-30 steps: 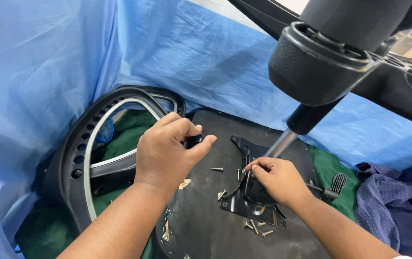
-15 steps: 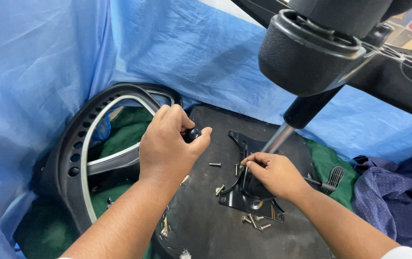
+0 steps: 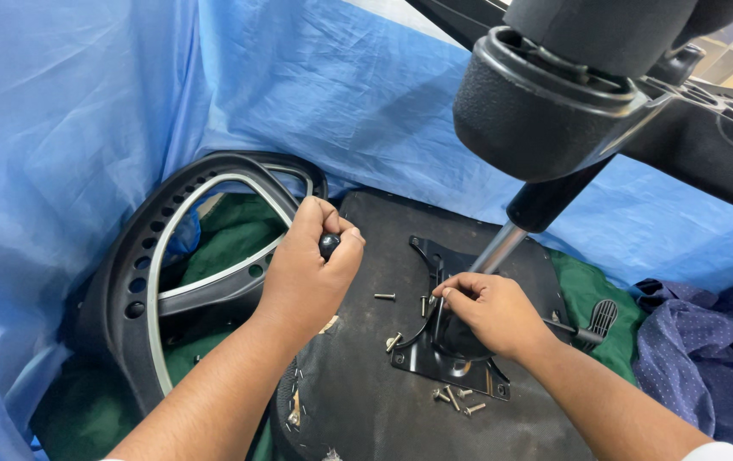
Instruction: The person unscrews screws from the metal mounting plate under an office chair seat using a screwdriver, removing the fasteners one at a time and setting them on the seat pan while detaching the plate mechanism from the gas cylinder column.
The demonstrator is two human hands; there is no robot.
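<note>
**Left hand closes on knob; right holds at the plate**

Chair base point(image 3: 571, 85) looms overhead at upper right, its column point(image 3: 503, 243) running down to the black plate point(image 3: 443, 363) on the upturned seat point(image 3: 383, 401). The seat lies on green cloth point(image 3: 221, 230) inside blue sheeting point(image 3: 67, 111); the backrest frame point(image 3: 140, 282) sits just left of it.

Change over the last second: the left hand point(image 3: 306, 273) has curled tighter and shifted slightly, and now wraps a small black knob point(image 3: 329, 245) at the seat's left edge, thumb over the top. The right hand point(image 3: 486, 312) has barely moved; fingers rest closed on the plate where the column meets it. Cannot tell what it pinches, if anything.

My reading: work is centred on the plate fastening, left hand steadying.

Loose screws: one point(image 3: 384, 296) between the hands, a cluster point(image 3: 454, 397) by the plate's near edge.
</note>
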